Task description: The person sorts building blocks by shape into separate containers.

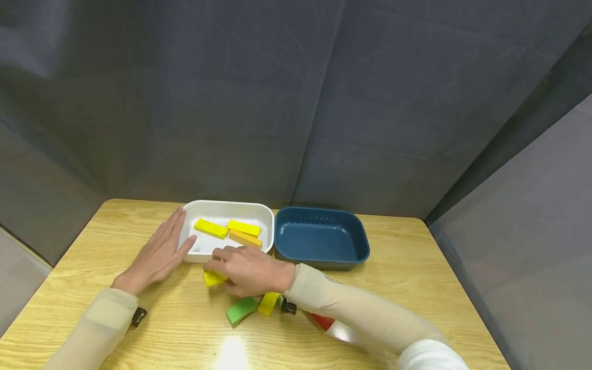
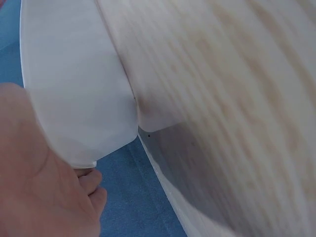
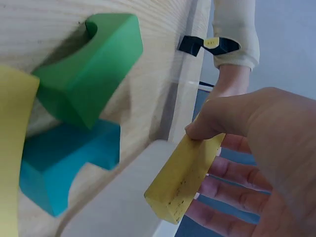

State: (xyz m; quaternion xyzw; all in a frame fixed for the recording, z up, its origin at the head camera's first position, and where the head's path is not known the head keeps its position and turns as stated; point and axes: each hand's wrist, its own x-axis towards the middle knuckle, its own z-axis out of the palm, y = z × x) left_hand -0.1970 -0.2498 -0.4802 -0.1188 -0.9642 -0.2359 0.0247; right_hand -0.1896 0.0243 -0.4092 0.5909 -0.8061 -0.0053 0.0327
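Note:
My right hand (image 1: 252,268) pinches a yellow block (image 3: 185,182) between thumb and fingers, just in front of the white bin (image 1: 231,206). My left hand (image 1: 159,249) lies against that bin's left end with fingers straight; the left wrist view shows the palm beside the white wall (image 2: 79,84). Inside the bin lie two yellow blocks (image 1: 211,228) and a more orange-yellow block (image 1: 245,238). A green arch block (image 1: 241,310) and another yellow block (image 1: 268,303) are on the table below my right hand. The right wrist view also shows a blue arch block (image 3: 64,158).
A dark blue bin (image 1: 324,262) stands right beside the white one. Partly hidden by my right forearm, a red block (image 1: 322,321) lies on the wooden table (image 1: 398,288). A grey curtain (image 1: 231,103) hangs behind the table's far edge.

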